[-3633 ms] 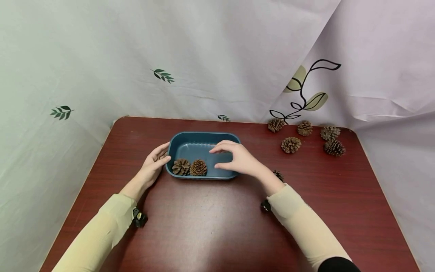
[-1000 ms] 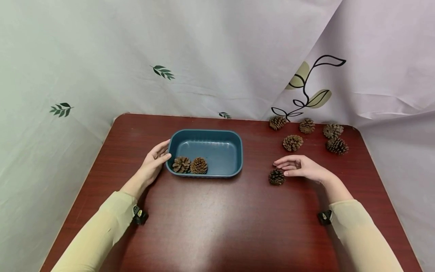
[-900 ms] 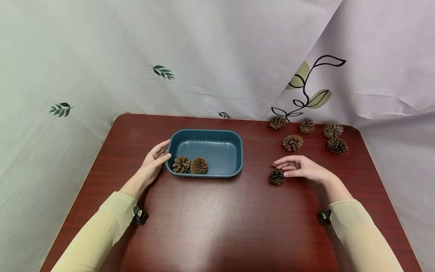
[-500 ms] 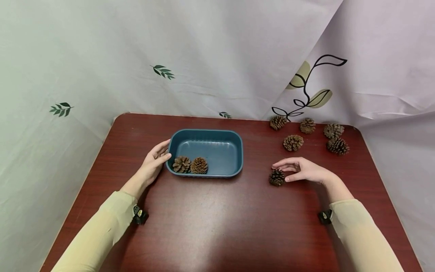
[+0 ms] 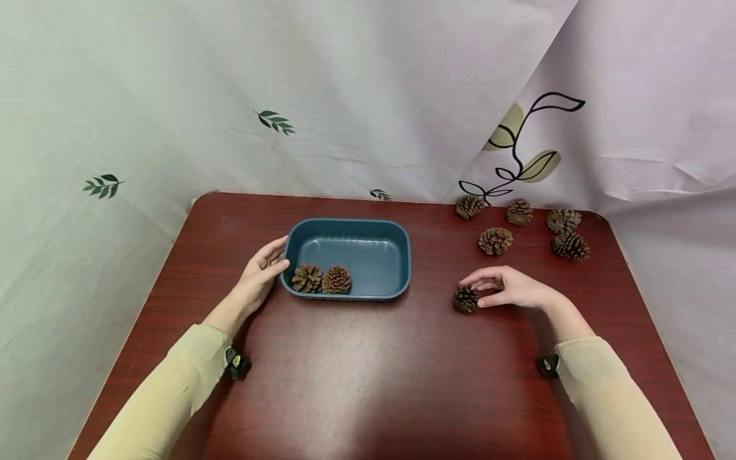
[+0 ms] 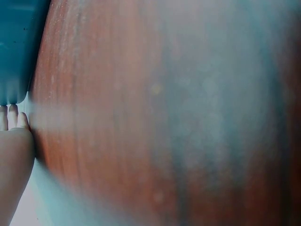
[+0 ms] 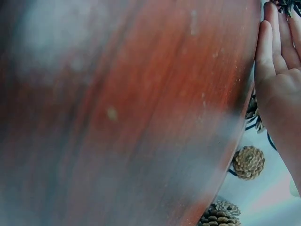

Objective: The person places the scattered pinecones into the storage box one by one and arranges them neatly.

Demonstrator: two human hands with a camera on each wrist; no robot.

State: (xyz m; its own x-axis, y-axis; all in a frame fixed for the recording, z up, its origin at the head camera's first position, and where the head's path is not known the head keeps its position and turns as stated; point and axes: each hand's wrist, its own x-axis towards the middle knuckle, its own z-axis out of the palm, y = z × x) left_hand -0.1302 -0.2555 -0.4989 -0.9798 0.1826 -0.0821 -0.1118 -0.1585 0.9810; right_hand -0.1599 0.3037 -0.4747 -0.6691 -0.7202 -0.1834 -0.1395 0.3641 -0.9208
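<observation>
A blue rectangular tray (image 5: 376,262) sits on the table left of centre, with two brown pine cones, a left one (image 5: 307,278) and a right one (image 5: 336,280), in its near left corner. My left hand (image 5: 255,276) grips the tray's left end, thumb at the rim and fingers along the outer wall. In the left wrist view the fingertips meet the tray (image 6: 14,56). My right hand (image 5: 512,287) pinches a dark pine cone (image 5: 465,299) between thumb and fingers, right of the tray. That cone shows only partly in the right wrist view, above the fingers.
Several more pine cones lie at the back right of the dark red table (image 5: 356,370), among them a light brown one (image 5: 495,241) and a dark one (image 5: 570,245). A pale curtain (image 5: 368,96) with leaf prints hangs behind the table's far edge.
My right hand has gone from above the tray to the dark pine cone on the right, and its thumb and fingers have closed on it. The left hand stays at the tray.
</observation>
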